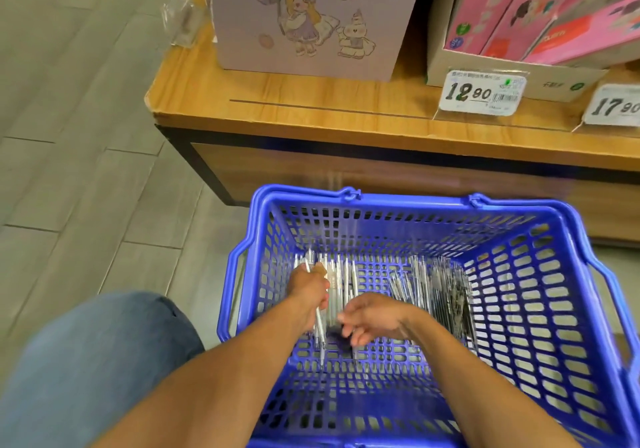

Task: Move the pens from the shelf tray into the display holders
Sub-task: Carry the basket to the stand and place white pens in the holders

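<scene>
You are looking down into a blue plastic shopping basket (585,267) with slotted walls, and everything else here is placed from it. Both your bare forearms reach into the basket from its near edge. Your left hand (309,290) is over the left part of the basket floor, its fingers curled around a slim white pen (319,323) that slants from above the knuckles down toward you. Your right hand (375,317) hovers just beside it, nearer the middle of the floor, with the fingers loosely spread and relaxed; motion blur hides whether the fingertips touch anything. A small dark object (341,342) lies on the floor just below those fingers, too blurred to identify. More pale pens (341,279) lie side by side on the floor just beyond your left hand, and a second, darker bundle of pens (440,295) lies toward the basket's right side. Beyond the far rim stands a low wooden display platform (311,101). On it, past the basket's left half, sits a pale lilac box (311,14) printed with cartoon figures; past the right half are pink boxes (540,7) in a cardboard tray. Two price tags stand at the platform's front edge, one reading 12.90 (481,92) and one reading 17.90 (614,106). Left of the basket, your knee in blue denim (90,368) sits over grey floor tiles (69,135).
</scene>
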